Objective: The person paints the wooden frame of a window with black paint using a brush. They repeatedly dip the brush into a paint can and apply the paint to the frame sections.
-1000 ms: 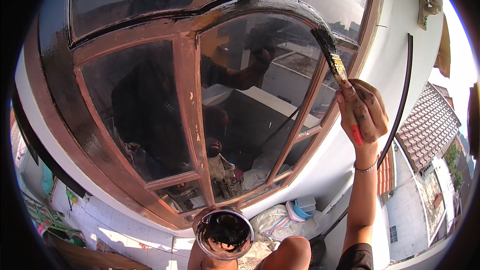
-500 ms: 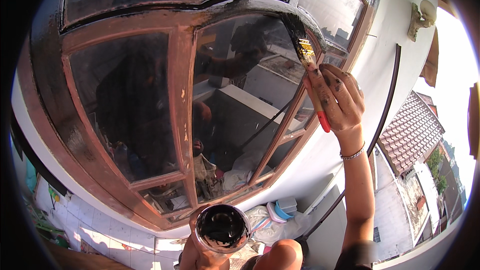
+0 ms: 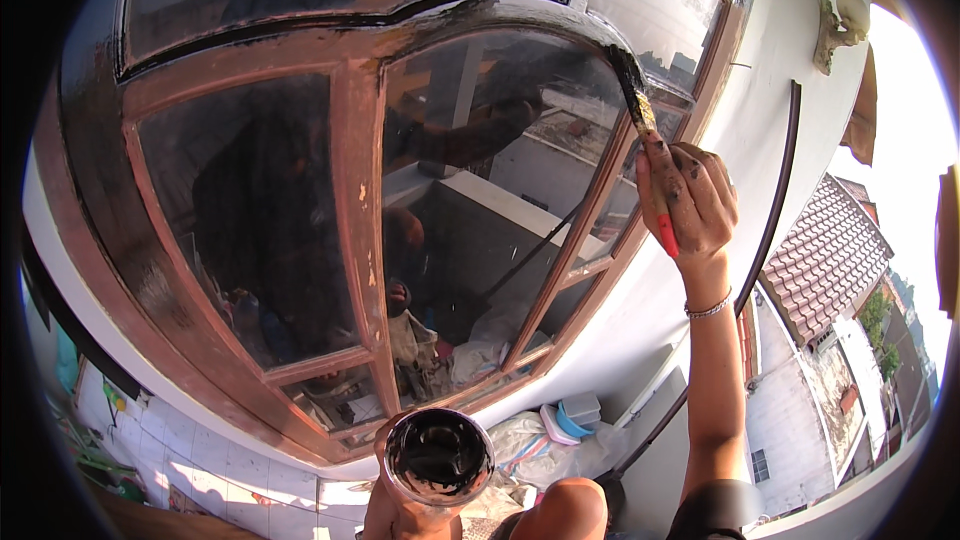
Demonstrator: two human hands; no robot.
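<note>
The paintbrush (image 3: 646, 116) has dark bristles loaded with black, a pale metal ferrule smeared with yellow and black, and a handle that ends in bright red. It slants up and to the left, with its bristles against the right-hand part of the arched rail (image 3: 500, 16) over the middle glass. That rail is glossy black along much of its curve, with patchy brown at its left end. The window frame (image 3: 366, 210) below is a dull reddish brown, its central post marked with pale chips, while the upright at the far left is dark and shiny.

The right hand (image 3: 695, 198), stained with dark spots and with a bracelet at the wrist, grips the brush between thumb and fingers. The left hand (image 3: 400, 512), low and near, is closed around a clear cup (image 3: 430, 492) with black paint (image 3: 440, 443) coating its inside.

Compared with half a second ago, the brush and right hand have moved right along the arch, and the bristles now touch lower on its curve. The ferrule, which showed its broad face then, now looks narrower. The cup remains in almost the same place, in the left hand.
</note>
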